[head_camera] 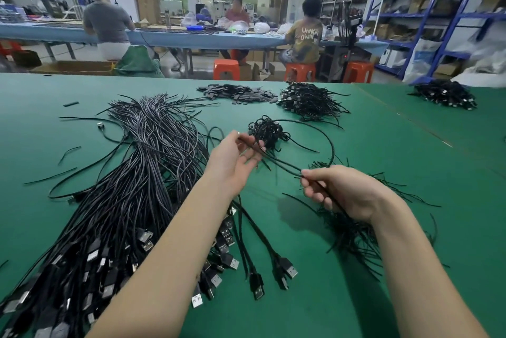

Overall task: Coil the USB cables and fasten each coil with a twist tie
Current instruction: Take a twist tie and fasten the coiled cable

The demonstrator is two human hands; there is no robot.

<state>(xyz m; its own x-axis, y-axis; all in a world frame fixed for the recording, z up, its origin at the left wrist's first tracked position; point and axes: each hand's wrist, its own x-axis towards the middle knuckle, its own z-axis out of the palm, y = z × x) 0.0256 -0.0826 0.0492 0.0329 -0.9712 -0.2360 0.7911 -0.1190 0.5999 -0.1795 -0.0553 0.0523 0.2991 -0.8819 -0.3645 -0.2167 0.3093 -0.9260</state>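
we are pinching one usb cable (pixel 284 166) above the green table (pixel 383 146), left hand (pixel 232 158) half open round its far end, right hand (pixel 339 192) curled on it. its loop is risking snagging the finished coils (pixel 269 130) just behind.

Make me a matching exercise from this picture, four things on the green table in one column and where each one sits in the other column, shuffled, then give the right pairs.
Things
1. big bundle of uncoiled USB cables
2. heap of twist ties
3. pile of small flat black pieces
4. left hand

Places
A. far middle of the green table
B. under the right hand
C. left side of the table, plugs nearest the camera
D. holding a cable loop near a small tangle

Pairs: 1-C, 2-B, 3-A, 4-D
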